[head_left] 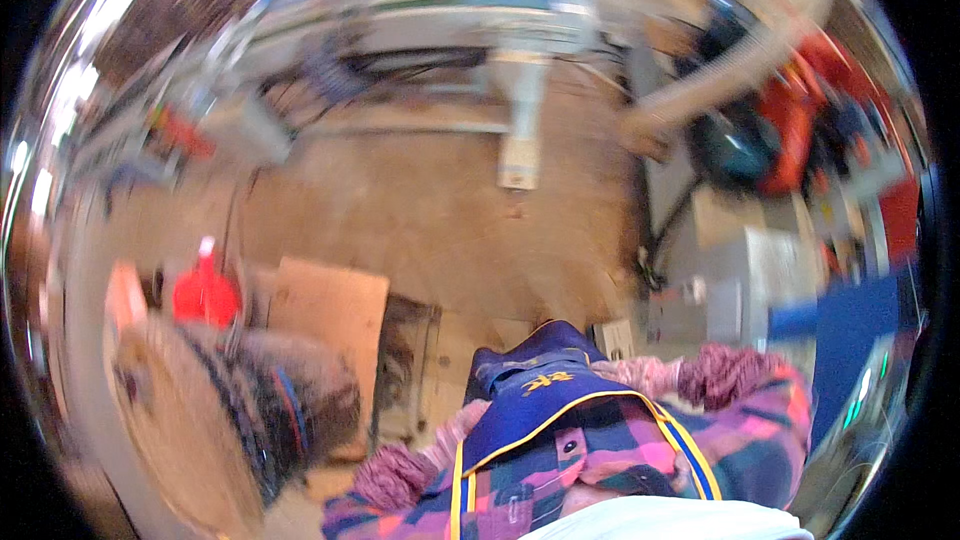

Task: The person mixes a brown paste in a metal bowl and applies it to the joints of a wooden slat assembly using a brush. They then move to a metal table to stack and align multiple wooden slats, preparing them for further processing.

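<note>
Closest to my lens sits a white cloth edge at the bottom, and above it the plaid sleeves in pink, purple and dark blue, crossed by a navy apron bib with yellow trim. I see both forearms fold in toward the chest, and the fuzzy cuffs end where the wrists go under the cloth. Neither the left hand nor the right hand shows itself in my view, so I cannot tell whether the fingers are spread, closed or holding anything.

Out from the body, a flat cardboard sheet lies on the sawdust-coloured floor to my left, with a red funnel-shaped container just beyond it and a blurred dark bundle nearer. To the right stands a grey metal cabinet, and above it an orange and teal machine. A pale post rises from the floor toward a long workbench at the far end. Everything is smeared by motion.
</note>
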Motion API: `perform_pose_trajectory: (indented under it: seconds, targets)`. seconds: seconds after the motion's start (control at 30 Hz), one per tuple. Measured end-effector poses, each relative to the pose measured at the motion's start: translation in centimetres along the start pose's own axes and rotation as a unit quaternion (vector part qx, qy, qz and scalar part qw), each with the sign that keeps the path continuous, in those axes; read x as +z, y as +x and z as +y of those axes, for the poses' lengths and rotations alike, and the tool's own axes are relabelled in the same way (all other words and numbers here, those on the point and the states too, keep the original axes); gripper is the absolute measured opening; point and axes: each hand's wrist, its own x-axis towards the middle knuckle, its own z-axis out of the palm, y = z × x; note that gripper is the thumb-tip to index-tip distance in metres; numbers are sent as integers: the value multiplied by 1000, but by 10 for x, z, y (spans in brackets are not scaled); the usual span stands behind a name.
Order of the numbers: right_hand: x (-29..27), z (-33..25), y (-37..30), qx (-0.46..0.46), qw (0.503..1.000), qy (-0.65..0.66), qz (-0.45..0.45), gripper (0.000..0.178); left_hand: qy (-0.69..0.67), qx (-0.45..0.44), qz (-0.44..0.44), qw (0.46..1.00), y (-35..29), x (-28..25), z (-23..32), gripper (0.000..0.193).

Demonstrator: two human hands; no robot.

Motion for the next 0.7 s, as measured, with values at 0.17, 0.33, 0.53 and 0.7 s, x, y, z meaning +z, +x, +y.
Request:
perform_pose_trajectory:
  seconds: [0.17,0.33,0.53,0.7]
  targets:
    - [-120,81,128,-1,995,29,-95,66,-201,-225,93,949,79,-145,-36,28]
    - [-265,205,176,49,990,3,-132,66,134,46,182,973,202,-211,-45,27]
    - [-464,318,238,31,984,-25,-176,64,278,58,274,919,279,-260,129,41]
    - [-579,352,355,-15,970,-46,-238,64,577,166,272,752,291,-341,181,54]
